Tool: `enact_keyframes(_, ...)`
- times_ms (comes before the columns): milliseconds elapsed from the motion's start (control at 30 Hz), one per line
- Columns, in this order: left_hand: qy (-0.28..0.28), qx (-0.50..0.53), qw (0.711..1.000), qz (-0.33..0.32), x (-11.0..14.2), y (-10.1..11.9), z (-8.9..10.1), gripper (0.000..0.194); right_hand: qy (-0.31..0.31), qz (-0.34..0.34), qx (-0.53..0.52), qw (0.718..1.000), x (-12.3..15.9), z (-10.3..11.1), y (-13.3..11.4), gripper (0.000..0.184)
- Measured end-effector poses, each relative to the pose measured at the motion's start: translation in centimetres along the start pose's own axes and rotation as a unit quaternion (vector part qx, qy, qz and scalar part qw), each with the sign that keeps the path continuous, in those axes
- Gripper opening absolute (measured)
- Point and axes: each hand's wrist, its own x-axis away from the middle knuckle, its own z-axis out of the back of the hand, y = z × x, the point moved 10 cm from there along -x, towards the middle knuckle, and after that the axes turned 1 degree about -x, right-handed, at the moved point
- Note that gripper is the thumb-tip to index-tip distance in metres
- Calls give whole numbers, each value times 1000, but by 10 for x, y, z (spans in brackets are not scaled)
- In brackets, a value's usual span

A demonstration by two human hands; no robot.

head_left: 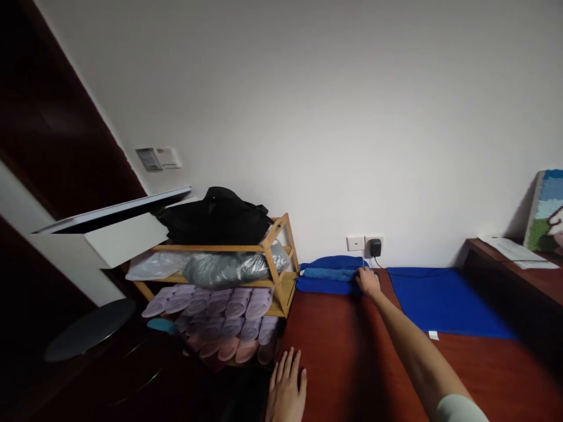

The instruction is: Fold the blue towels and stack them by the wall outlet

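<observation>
Against the wall lies a stack of folded blue cloth, with a lighter blue layer in its middle. My right hand is closed on the right end of this stack, its fingers partly hidden behind the hand. Near the table's left edge, my left hand rests flat with fingers stretched out, holding nothing. A blue cloth is spread flat on the red-brown table to the right of my right forearm, a small white tag at its front edge.
Left of the table stands a wooden rack with a black bag, plastic-wrapped items and several slippers. A black plug sits in the wall socket, its cord trailing down. A dark stool stands at lower left. A raised shelf borders the right.
</observation>
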Motion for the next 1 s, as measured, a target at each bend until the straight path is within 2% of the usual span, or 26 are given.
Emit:
enact_keyframes(100, -2, -2, 1000, 5, 0, 2, 5, 51, 55, 46, -34, 997, 8, 39, -29, 37)
enact_keyframes(167, -11, -6, 1000, 8, 0, 3, 7, 51, 87, 86, -57, 991, 27, 69, -47, 39)
enact_keyframes(233, -16, -8, 1000, 9, -1, 4, 7, 51, 141, 141, -88, 976, 66, 99, -56, 41)
enact_keyframes(300, -15, -9, 1000, 7, -2, 5, 7, 51, 202, 209, -119, 949, 128, 120, -54, 41)
enact_keyframes(333, -12, -10, 1000, 6, -3, 5, 7, 51, 218, 243, -126, 937, 165, 121, -51, 41)
enact_keyframes(400, -7, -14, 1000, 4, -5, 7, 7, 50, 211, 286, -113, 928, 239, 106, -41, 42)
enact_keyframes(467, -8, -17, 1000, 3, -7, 10, 9, 50, 175, 331, -91, 923, 310, 78, -40, 46)
enact_keyframes(533, -7, -16, 1000, 0, -9, 13, 14, 49, 130, 350, -87, 923, 368, 51, -47, 51)
enact_keyframes(600, 1, -4, 1000, -7, -10, 17, 25, 47, 91, 353, -96, 926, 409, 32, -58, 59)
enact_keyframes(700, 18, 49, 998, -29, -7, 34, 47, 44, 54, 341, -124, 930, 443, 20, -72, 66)
enact_keyframes(800, 36, 136, 988, -56, 9, 77, 79, 40, 60, 270, -159, 948, 448, 18, -55, 60)
enact_keyframes(867, 27, 202, 975, -88, 29, 125, 98, 36, 76, 204, -164, 962, 447, 13, -28, 47)
enact_keyframes(933, -21, 254, 957, -142, 57, 183, 107, 33, 91, 169, -162, 968, 448, 6, -6, 31)
enact_keyframes(1000, -84, 267, 937, -209, 89, 235, 107, 24, 111, 164, -174, 965, 453, 3, 8, 24)
